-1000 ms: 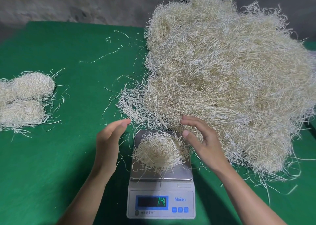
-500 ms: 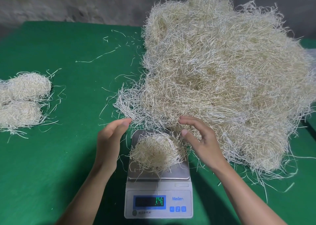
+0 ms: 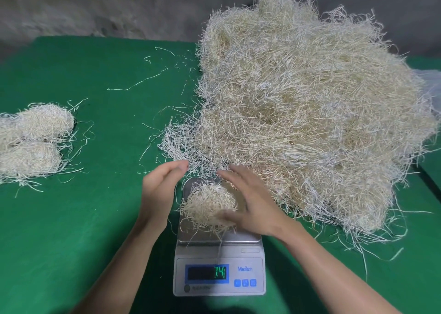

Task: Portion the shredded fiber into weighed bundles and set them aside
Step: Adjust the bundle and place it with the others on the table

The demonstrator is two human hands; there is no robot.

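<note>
A small fiber bundle lies on the steel pan of a white digital scale near the table's front edge; the lit display reads about 74. My right hand cups the bundle from the right, with straight fingers over its far side and a blurred thumb along its near side. My left hand hovers just left of the pan, fingers relaxed and holding nothing. The big pile of shredded fiber rises behind and right of the scale.
Two rounded fiber bundles lie together at the left edge of the green table. Loose strands are scattered across the cloth at the back centre. A grey wall runs behind the table.
My right hand has moved left from the pile's edge onto the bundle on the scale. The display has jumped from 14 to about 74. My left hand has barely moved.
</note>
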